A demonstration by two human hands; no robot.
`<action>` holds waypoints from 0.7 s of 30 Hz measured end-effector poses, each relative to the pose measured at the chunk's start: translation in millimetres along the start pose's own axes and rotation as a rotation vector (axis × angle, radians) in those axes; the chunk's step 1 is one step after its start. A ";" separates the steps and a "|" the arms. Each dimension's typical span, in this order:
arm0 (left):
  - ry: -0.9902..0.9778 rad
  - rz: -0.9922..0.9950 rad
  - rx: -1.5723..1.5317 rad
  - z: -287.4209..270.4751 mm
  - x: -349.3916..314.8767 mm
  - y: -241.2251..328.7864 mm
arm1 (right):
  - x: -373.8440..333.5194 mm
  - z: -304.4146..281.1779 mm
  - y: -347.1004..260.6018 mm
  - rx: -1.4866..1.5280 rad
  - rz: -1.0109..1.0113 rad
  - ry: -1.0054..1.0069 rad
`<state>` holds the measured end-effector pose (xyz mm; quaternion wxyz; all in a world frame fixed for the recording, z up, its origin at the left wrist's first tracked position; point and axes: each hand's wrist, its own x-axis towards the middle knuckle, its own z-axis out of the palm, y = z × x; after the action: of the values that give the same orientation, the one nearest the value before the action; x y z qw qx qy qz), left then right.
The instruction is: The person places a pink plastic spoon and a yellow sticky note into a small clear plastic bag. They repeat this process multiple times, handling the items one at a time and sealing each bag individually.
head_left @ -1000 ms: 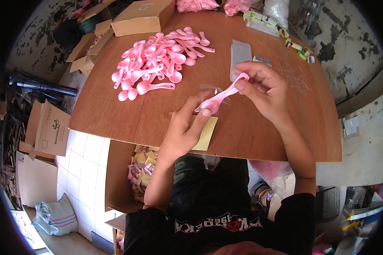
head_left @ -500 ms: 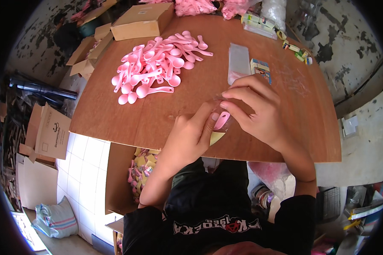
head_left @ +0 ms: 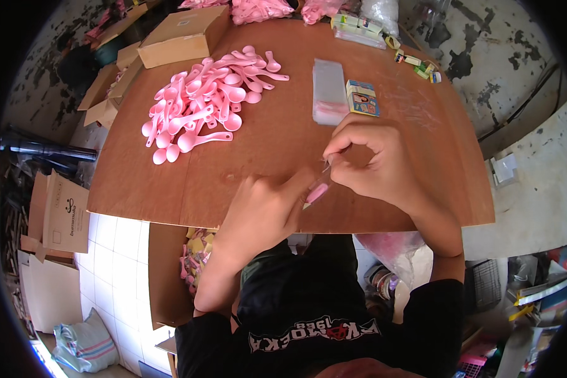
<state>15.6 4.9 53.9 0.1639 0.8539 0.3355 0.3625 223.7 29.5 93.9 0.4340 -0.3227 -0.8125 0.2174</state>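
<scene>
Left hand (head_left: 264, 208), nearer, grips a pink spoon (head_left: 318, 192) slanting toward 1 o'clock. Right hand (head_left: 373, 160) pinches clear film (head_left: 326, 168) beyond that end

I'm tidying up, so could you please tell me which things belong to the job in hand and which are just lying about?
Likely in the job: held pink spoon; pink spoon pile; clear sleeves.
Likely lying about: striped sack; dark tubes; wire grid.

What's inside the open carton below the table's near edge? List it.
In the carton, pink pieces and yellow pieces lie jumbled. The tabletop and left forearm hide part; deeper layers are covered.
</scene>
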 end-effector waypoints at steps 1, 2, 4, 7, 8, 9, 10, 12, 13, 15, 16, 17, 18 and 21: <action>0.006 0.023 -0.025 0.7 -1.5 0.0 | -1.5 -2.5 -0.5 0.048 0.028 -0.017; 0.006 0.026 -0.027 2.4 -2.4 -1.2 | -2.7 -2.2 -2.4 0.045 0.028 -0.015; 0.113 0.067 -0.154 5.8 -4.5 -4.2 | -4.6 0.4 -6.2 0.367 0.223 0.108; 0.343 0.008 -0.285 9.1 -8.2 1.3 | 5.1 -25.4 12.8 0.606 0.199 0.313; 0.418 -0.004 -0.335 9.8 -8.3 3.5 | 10.5 -50.2 24.0 0.696 0.078 0.293; 0.476 -0.075 -0.402 8.2 -9.5 3.6 | 16.4 -81.3 39.1 0.787 -0.045 0.272; 0.539 -0.151 -0.463 5.6 -11.4 2.5 | 22.7 -106.8 53.5 0.929 -0.105 0.221; 0.564 -0.140 -0.518 11.5 -5.4 1.3 | 20.5 -190.1 114.1 0.852 0.123 0.258; 0.602 -0.146 -0.614 14.8 0.2 4.3 | 4.3 -219.9 156.3 0.636 0.410 0.346; 0.682 -0.230 -0.619 9.0 -16.9 -4.8 | 10.3 -165.2 189.7 0.518 0.458 0.315; 0.666 -0.191 -0.673 12.3 -10.2 -7.6 | -4.8 -175.4 175.8 0.267 0.499 0.376; 0.650 -0.176 -0.713 13.6 -9.5 -10.3 | -9.7 -166.6 171.9 0.059 0.528 0.408; 0.650 -0.172 -0.744 16.6 -7.8 -9.0 | -11.0 -156.6 168.4 -0.142 0.552 0.421; 0.623 -0.220 -0.749 24.8 -4.8 -9.0 | -18.0 -107.5 126.8 -0.268 0.472 0.333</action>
<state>27.2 7.2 29.7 0.3884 0.5473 0.3032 0.6765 364.6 112.9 60.2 0.4523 -0.5878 -0.6543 0.1475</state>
